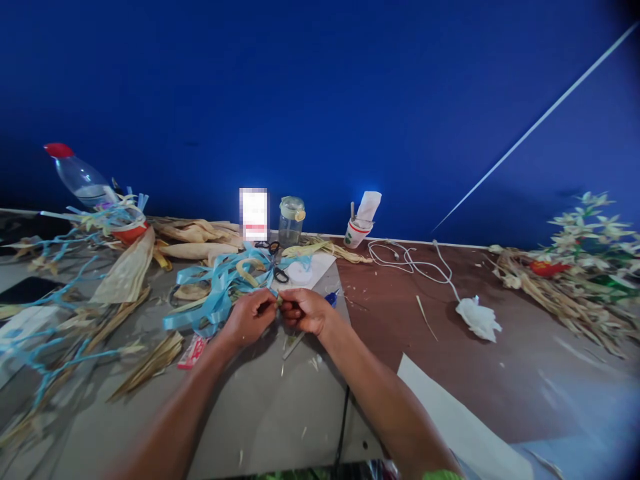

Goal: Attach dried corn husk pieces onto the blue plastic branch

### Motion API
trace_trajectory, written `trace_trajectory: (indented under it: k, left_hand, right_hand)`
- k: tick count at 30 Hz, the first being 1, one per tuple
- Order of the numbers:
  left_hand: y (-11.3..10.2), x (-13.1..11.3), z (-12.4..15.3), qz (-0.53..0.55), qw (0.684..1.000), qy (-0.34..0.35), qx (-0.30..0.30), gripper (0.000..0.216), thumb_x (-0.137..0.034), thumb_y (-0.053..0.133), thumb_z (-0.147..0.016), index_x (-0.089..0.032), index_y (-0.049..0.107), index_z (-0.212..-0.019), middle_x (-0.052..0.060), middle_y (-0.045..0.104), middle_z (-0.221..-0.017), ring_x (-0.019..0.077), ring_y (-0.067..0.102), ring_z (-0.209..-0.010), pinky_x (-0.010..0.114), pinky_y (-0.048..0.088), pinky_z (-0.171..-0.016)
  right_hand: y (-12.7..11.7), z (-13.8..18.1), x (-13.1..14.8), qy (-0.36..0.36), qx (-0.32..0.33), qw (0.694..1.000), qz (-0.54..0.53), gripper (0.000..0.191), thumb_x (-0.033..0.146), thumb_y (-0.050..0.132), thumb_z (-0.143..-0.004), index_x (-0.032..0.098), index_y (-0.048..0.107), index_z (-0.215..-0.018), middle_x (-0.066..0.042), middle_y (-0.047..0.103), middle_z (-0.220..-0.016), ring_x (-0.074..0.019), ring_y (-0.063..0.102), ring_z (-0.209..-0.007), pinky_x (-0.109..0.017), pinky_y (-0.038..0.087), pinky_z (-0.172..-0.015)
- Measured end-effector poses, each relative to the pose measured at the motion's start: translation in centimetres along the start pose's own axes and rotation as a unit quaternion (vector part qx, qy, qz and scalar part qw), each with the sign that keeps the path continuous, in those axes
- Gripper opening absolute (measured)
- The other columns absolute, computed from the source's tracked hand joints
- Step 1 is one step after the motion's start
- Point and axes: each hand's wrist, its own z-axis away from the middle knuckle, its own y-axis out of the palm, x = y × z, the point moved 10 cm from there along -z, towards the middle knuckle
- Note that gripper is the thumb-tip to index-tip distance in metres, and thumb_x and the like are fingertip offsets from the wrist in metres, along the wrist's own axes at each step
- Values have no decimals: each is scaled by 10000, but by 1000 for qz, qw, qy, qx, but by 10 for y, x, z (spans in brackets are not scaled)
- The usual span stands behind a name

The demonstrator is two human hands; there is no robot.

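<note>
My left hand point(253, 318) and my right hand point(309, 311) meet over the grey tabletop, fingertips almost touching. Both are closed in a pinch on a small light blue and greenish piece point(278, 297), mostly covered by the fingers. A tangle of light blue ribbon point(215, 300) lies just left of and behind my left hand. Black-handled scissors point(281, 275) rest beyond the fingertips, beside a round white object point(299, 272) on a white sheet point(323, 267). Close to my right hand is a blue-capped item point(331, 299). A narrow greyish strip point(294, 347) lies below that hand.
Dried corn husks point(200, 233) and blue-wrapped stems point(45, 367) cover the left side, near a tilted bottle point(80, 177). At the back stand a clear jar point(291, 220) and a paper cup point(357, 233). A white cable point(415, 260), crumpled tissue point(477, 319) and dried flowers point(585, 233) lie rightward.
</note>
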Motion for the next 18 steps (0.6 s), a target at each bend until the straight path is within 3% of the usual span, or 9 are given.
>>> trace_trajectory:
  k: [4,7,11,18]
  left_hand:
    - [-2,-2,0,-8,1000,13,-11,104,-171,490,-729,-176,535,-634,-46,445,-548,101,404,-521,236,299,-538]
    - [-6,11,0,27,999,-37,-29,84,-185,506,-715,-174,535,-638,-45,449,-543,98,393,-515,231,292,-515]
    - [-22,33,1,105,983,-116,-100,117,-241,521,-721,-176,506,-625,-47,422,-540,95,376,-516,219,296,-488]
    - [-35,54,4,190,950,-172,-177,116,-257,553,-701,-188,495,-627,-71,379,-500,80,334,-463,209,268,-444]
  right_hand:
    - [0,1,-1,12,12,1000,-15,258,241,663,-734,165,435,-642,101,382,-461,-16,214,-360,-176,163,-412]
    - [-4,3,12,-56,-10,998,-30,204,242,690,-699,147,511,-685,77,464,-516,-20,296,-378,-178,223,-422]
    - [-12,7,25,-117,-51,992,-24,225,262,728,-634,132,598,-764,70,488,-559,-23,341,-403,-176,247,-428]
    - [-33,12,43,-193,-151,963,109,247,314,702,-590,154,613,-756,70,490,-562,-34,345,-418,-189,226,-422]
